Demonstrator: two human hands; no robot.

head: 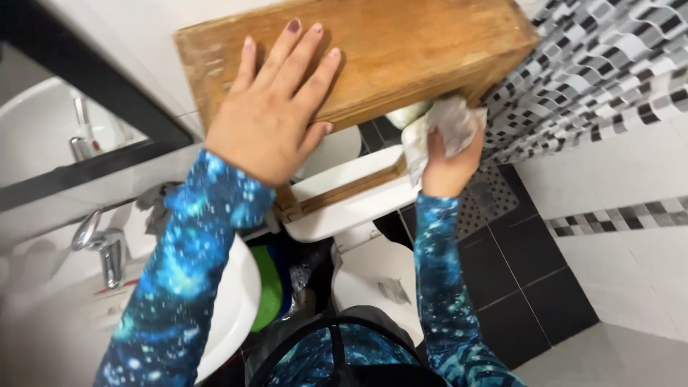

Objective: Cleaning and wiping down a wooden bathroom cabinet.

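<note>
The left hand point(269, 118) lies flat and open on the wooden cabinet point(373, 50). The right hand point(444, 161) squeezes a white cloth point(448, 125) against its bottom edge, wiping; the top looks unwiped.

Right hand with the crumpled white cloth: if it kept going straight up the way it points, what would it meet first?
The right hand points up with the crumpled white cloth at the underside of the brown wooden box shelf. That underside comes first; cloth and wood seem already touching, though depth is unclear.
</note>
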